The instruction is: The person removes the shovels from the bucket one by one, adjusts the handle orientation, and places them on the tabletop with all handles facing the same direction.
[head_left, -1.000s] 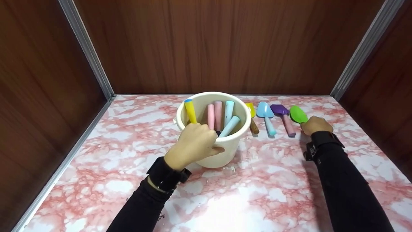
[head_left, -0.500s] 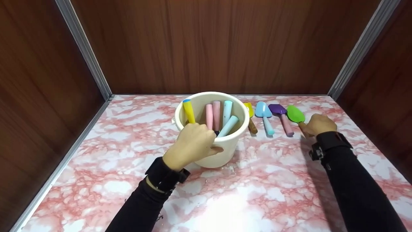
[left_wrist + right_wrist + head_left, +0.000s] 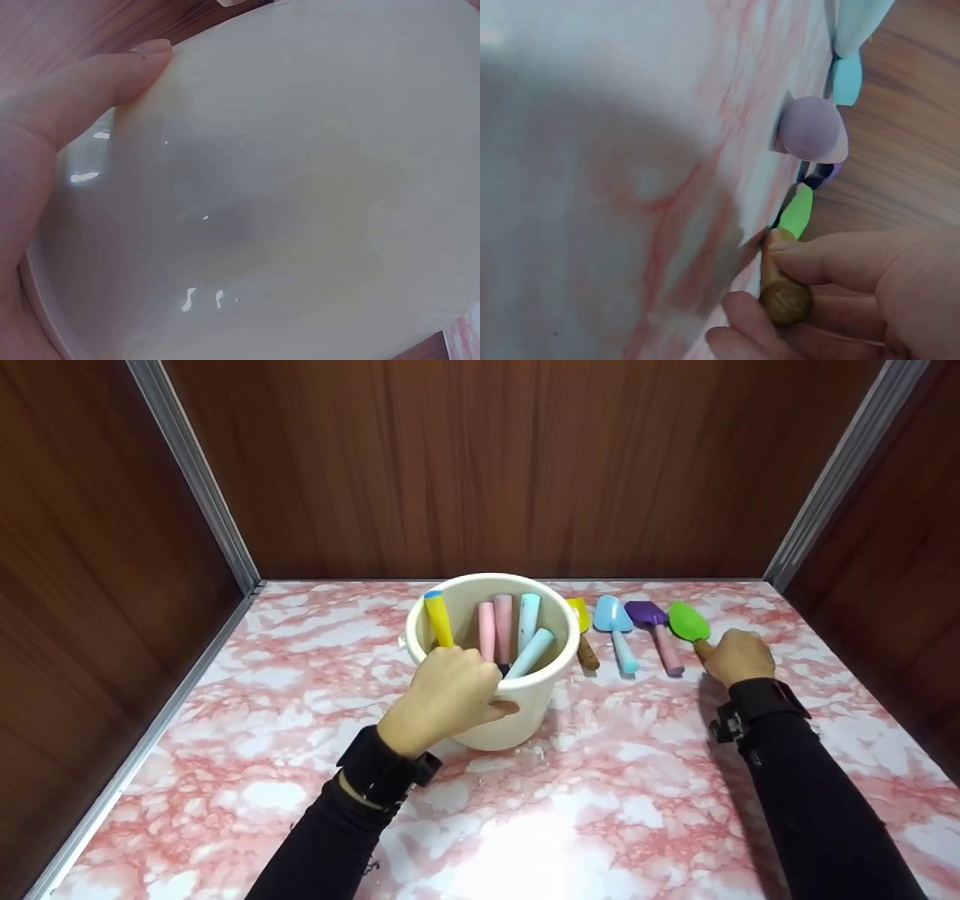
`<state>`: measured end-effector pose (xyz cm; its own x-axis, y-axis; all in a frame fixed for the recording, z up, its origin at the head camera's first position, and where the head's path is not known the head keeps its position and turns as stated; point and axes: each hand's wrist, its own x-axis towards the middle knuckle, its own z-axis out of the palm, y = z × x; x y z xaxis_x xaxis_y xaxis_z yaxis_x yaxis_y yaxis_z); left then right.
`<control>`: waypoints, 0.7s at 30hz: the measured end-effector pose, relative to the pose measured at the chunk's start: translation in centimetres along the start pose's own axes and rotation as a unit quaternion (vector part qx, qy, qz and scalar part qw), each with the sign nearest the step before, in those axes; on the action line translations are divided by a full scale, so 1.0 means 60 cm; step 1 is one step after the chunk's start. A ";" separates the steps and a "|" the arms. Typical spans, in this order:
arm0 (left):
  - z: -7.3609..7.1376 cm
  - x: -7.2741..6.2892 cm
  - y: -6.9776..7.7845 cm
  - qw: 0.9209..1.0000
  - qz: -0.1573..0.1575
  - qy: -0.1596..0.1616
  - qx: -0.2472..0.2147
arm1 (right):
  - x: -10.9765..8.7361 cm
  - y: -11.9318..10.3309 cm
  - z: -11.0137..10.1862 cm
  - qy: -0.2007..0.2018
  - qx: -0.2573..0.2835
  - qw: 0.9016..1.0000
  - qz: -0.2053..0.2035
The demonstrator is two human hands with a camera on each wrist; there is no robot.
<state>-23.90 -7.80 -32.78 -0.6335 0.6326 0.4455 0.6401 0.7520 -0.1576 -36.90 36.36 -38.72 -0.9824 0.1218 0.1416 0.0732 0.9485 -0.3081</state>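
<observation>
My left hand (image 3: 450, 690) grips the near rim of a white bucket (image 3: 517, 716); its thumb lies along the outside wall in the left wrist view. Inside the bucket stand several handles: a yellow handle (image 3: 439, 619) with a blue end, pink ones and light blue ones, their lower ends hidden. At the right, my right hand (image 3: 739, 656) holds the brown handle (image 3: 786, 296) of a small hand trowel with a green blade (image 3: 688, 620). Thumb and fingers close around that handle in the right wrist view.
Left of the green trowel lie a purple-bladed trowel (image 3: 664, 634) with a pink handle, a light blue trowel (image 3: 615, 619) and a yellow-bladed trowel (image 3: 581, 619), partly behind the bucket. Wood-grain panels (image 3: 480, 472) enclose the marbled pink-and-white table (image 3: 300, 780) at the back and sides.
My right hand first drew back down the green trowel's handle, then came forward and left around it again. The green trowel shifted slightly. My left hand stayed on the bucket rim.
</observation>
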 end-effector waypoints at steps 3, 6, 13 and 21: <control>0.000 0.000 0.000 1.000 -0.003 -0.005 0.000 | 0.006 0.002 0.003 0.004 0.005 1.000 0.007; -0.002 0.001 0.001 1.000 -0.006 -0.009 0.000 | 0.012 0.005 0.006 0.005 0.010 1.000 0.012; -0.002 -0.001 0.000 1.000 0.001 0.005 0.009 | 0.016 0.013 0.009 0.016 0.033 0.999 0.019; -0.001 -0.002 0.000 1.000 0.003 0.011 0.011 | 0.015 0.017 0.007 0.000 0.042 0.999 0.025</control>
<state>-23.81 -7.88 -32.79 -0.6203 0.6324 0.4641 0.6332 0.7529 -0.1795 -37.81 37.29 -39.29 -0.9777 0.1688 0.1246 0.1078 0.9136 -0.3920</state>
